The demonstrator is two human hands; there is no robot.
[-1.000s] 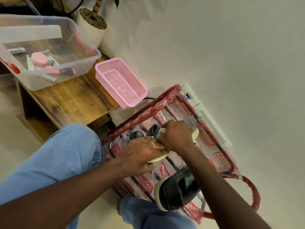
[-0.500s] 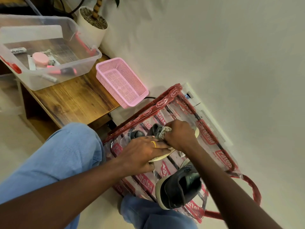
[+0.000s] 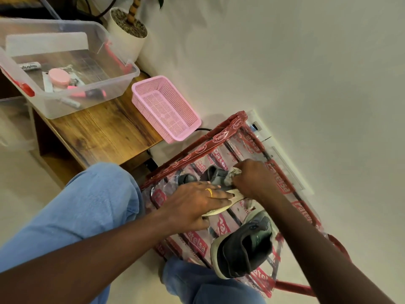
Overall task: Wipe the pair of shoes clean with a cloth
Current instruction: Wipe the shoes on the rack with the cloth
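While the left grip [image 3: 197, 205] clasps the sneaker [image 3: 215, 173] lying eight-to-two o'clock, the right grip [image 3: 256, 182] clutches the cloth [image 3: 234, 174] at its two

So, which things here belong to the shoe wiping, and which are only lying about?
In the job: cloth in right hand, held shoe in left hand, other shoe.
Lying about: pink basket, clear tub, plant pot.
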